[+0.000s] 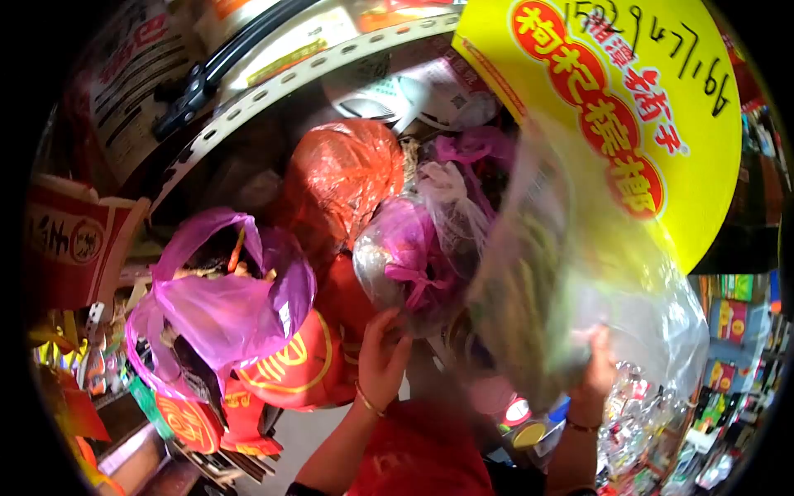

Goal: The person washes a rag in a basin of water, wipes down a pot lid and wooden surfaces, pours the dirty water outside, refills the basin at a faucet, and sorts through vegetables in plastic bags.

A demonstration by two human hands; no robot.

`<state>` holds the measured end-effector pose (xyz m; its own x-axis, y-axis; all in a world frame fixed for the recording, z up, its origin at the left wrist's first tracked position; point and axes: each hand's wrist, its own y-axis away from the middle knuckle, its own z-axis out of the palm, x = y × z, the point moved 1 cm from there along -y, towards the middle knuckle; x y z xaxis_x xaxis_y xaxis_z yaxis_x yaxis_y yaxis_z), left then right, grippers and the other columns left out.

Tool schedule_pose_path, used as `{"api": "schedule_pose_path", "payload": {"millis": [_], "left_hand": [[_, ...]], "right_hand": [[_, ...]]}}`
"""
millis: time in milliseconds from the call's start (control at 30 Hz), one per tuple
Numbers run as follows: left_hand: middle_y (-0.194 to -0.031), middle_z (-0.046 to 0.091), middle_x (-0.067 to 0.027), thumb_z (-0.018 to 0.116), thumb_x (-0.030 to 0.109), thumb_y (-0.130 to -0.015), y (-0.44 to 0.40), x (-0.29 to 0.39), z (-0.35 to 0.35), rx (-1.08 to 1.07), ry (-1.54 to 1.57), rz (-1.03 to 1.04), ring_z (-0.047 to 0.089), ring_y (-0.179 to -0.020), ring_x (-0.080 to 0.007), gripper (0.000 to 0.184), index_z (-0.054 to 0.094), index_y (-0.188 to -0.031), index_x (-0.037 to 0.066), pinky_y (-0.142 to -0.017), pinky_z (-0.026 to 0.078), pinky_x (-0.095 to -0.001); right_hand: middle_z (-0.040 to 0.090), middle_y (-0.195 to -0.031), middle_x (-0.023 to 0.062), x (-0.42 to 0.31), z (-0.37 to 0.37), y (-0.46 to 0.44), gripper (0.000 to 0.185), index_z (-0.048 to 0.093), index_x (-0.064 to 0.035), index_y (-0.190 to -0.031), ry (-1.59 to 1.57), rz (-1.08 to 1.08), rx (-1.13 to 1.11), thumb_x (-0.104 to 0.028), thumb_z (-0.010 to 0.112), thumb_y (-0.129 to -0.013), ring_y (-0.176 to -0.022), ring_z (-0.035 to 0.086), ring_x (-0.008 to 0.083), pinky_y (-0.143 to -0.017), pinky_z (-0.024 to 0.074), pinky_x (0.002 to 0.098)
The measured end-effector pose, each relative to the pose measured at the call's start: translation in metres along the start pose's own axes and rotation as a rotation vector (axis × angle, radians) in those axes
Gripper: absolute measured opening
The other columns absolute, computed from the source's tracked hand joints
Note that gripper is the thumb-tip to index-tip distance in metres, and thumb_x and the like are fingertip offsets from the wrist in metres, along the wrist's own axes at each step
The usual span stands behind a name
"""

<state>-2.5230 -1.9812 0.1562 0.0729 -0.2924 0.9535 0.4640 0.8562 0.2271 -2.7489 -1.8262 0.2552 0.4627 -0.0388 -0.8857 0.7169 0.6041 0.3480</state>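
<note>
My right hand (597,364) is closed on a large clear plastic bag (529,289), which hangs up and to the left of it, blurred, with something brownish-green inside. At the lower middle, my left hand (385,355) is raised just below a clear bag with a pink knotted bag (413,252). Whether its fingers hold anything cannot be made out. An open purple bag (223,310) with dark contents lies further left. Behind the knotted bag sits an orange-red bag (347,169).
A perforated metal rail (285,83) curves across the top. A yellow round sign (662,107) stands at the upper right. Red bags with yellow print (294,368) lie left of centre. Small wrapped items (633,413) fill the lower right. A red box (78,240) is at far left.
</note>
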Motion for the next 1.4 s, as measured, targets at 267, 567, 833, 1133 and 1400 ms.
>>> {"api": "schedule_pose_path", "payload": {"millis": [267,567,833,1133,1400], "left_hand": [[-0.127,0.039,-0.0151,0.06,0.012,-0.073,-0.042,-0.004,0.01,-0.04,-1.059,0.361,0.041,-0.109,-0.033,0.052,0.042,-0.12,0.0,-0.093,0.033,-0.0417],[-0.12,0.044,-0.0113,0.056,0.016,-0.068,-0.103,-0.01,0.034,-0.082,-1.668,0.484,0.044,-0.104,-0.0279,0.055,0.045,-0.122,0.016,-0.088,0.036,-0.041],[-0.096,0.053,-0.0122,0.056,0.01,-0.073,-0.036,0.001,0.032,-0.244,-1.363,0.331,0.048,-0.087,-0.0304,0.03,0.055,-0.102,0.003,-0.075,0.041,-0.0401],[-0.098,0.055,-0.012,0.058,0.002,-0.068,-0.062,0.007,0.036,-0.101,-1.046,0.631,0.051,-0.091,-0.0297,0.03,0.057,-0.098,0.003,-0.08,0.042,-0.0367],[-0.092,0.056,-0.0113,0.06,0.01,-0.064,-0.103,-0.041,0.063,-0.534,-1.272,0.64,0.051,-0.09,-0.0289,0.031,0.057,-0.094,0.008,-0.084,0.039,-0.0374]], "right_hand": [[0.058,-0.102,0.0117,0.004,-0.219,-0.073,0.034,0.05,0.0068,-0.11,1.422,-0.137,0.381,-0.017,0.051,-0.086,-0.092,0.055,0.0203,-0.082,0.0405,0.0306],[0.056,-0.103,0.0129,0.028,-0.05,-0.015,0.041,0.055,-0.0031,-0.106,1.317,-0.691,0.065,-0.005,0.065,-0.066,-0.097,0.052,0.0286,-0.084,0.0407,0.0361],[0.054,-0.101,0.0184,0.147,0.071,-0.097,0.032,0.048,-0.0005,-0.106,1.44,-0.291,-0.571,-0.013,0.054,-0.078,-0.08,0.057,0.038,-0.068,0.0459,0.0449],[0.06,-0.073,0.0091,0.141,0.032,-0.122,0.019,0.06,-0.0004,-0.093,0.918,-0.32,-0.528,-0.01,0.062,-0.077,-0.062,0.053,0.0116,-0.058,0.0423,0.0249],[0.057,-0.068,0.007,0.142,0.023,-0.126,0.014,0.058,0.0004,-0.085,0.82,-0.173,-0.527,-0.005,0.059,-0.073,-0.062,0.051,0.0097,-0.058,0.042,0.0247]]}}
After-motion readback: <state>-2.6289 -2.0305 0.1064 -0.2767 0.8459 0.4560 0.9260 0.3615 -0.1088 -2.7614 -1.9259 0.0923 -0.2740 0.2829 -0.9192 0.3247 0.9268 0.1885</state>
